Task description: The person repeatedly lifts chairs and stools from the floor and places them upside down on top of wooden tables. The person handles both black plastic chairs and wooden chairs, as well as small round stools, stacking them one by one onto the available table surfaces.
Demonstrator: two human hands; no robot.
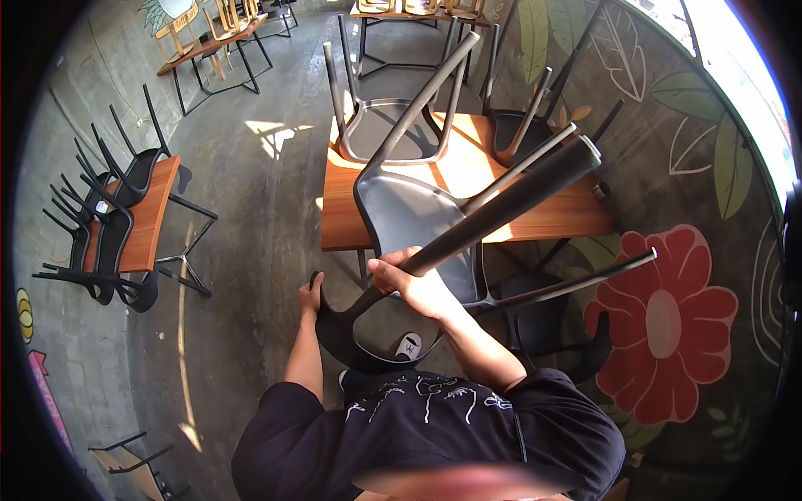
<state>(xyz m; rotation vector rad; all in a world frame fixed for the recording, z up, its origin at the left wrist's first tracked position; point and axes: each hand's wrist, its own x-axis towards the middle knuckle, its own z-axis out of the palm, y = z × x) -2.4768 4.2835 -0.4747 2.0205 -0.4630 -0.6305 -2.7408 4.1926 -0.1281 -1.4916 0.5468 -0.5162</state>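
Observation:
A black plastic chair (407,210) is upside down in front of me, its legs pointing up. My left hand (311,293) grips the rim of its backrest at the left. Around the base of the nearest chair leg, my right hand (410,282) is closed. The seat overlaps the near edge of a wooden table (343,216) in view; whether it touches the top is unclear. Two more black chairs, one (391,131) at the far side and another (523,134) to its right, sit upturned on that table.
At right, a black chair (539,307) stands below the table's near edge, beside a wall painted with a red flower (664,322). Leftward, several upturned chairs lie on another wooden table (153,216) with splayed metal legs. Farther tables (216,44) carry wooden chairs.

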